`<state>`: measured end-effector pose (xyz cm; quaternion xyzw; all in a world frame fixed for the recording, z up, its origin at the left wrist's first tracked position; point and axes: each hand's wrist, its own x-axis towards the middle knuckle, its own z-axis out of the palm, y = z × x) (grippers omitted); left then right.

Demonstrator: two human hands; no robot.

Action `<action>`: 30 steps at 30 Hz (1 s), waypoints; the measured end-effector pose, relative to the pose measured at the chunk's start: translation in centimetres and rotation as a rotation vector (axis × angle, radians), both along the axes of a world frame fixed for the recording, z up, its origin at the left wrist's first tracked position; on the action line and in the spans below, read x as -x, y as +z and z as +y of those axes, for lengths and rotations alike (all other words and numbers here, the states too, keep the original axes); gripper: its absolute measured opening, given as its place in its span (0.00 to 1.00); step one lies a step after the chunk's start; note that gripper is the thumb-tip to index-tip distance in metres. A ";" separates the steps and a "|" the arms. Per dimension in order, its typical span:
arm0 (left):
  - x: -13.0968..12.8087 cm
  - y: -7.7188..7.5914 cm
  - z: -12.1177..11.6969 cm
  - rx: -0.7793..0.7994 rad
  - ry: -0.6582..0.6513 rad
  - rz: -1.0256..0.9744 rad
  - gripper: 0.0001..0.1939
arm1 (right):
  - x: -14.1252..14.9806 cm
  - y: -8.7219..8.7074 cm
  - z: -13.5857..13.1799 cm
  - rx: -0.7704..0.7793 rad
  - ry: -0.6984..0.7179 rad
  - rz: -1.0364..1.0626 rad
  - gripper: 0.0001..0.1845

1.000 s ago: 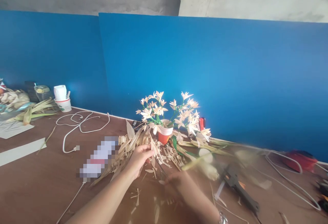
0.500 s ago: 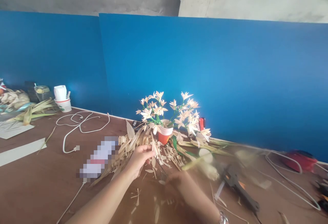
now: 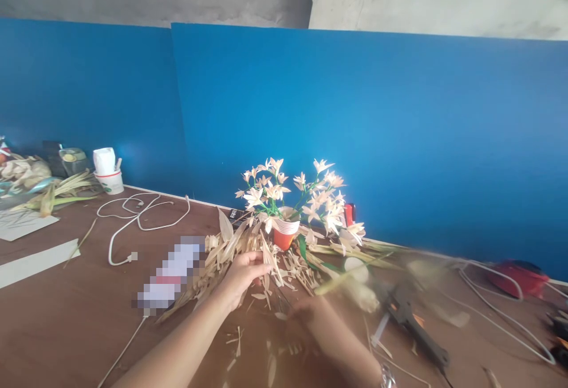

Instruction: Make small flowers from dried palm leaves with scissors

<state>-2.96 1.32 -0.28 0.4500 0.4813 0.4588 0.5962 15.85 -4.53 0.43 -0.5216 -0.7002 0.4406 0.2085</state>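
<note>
My left hand (image 3: 244, 277) is closed in a pinch, thumb against fingers, on a pale corn husk piece (image 3: 268, 255) that points upward. Just behind it stands a red and white paper cup (image 3: 285, 234) holding husk flowers (image 3: 275, 191) on green stems. My right hand (image 3: 306, 317) hangs low over the table, right of the left hand. Its fingers are dark and smeared, so what they hold, if anything, does not show. Cut husk scraps (image 3: 299, 270) lie around the cup, and a heap of husk strips (image 3: 213, 270) spreads beside my left hand.
A black glue gun (image 3: 415, 326) lies to the right on the brown table (image 3: 71, 329). Farther right is a red object (image 3: 519, 278) with white cords. A white cable (image 3: 118, 246) curls at left, near a white tub (image 3: 109, 181). A blue panel (image 3: 355, 110) stands behind.
My left hand has shifted very slightly to the right with the corn husk piece. My right hand stays almost in place, and the cup and flowers are unmoved.
</note>
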 end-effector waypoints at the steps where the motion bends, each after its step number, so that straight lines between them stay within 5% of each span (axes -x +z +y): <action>1: 0.0 0.1 -0.1 0.008 0.002 0.002 0.13 | 0.0 0.0 0.0 -0.001 0.000 -0.002 0.11; 8: -0.1 0.5 -0.2 -0.009 0.008 0.031 0.06 | 0.1 0.4 -0.2 0.028 0.008 0.015 0.12; 20: -0.2 -0.3 0.2 0.053 0.004 -0.022 0.14 | 0.1 -0.1 -0.1 0.029 -0.009 -0.008 0.10; 30: -0.2 -0.3 0.0 0.071 0.022 -0.126 0.03 | 0.0 0.1 0.0 0.069 -0.017 0.013 0.07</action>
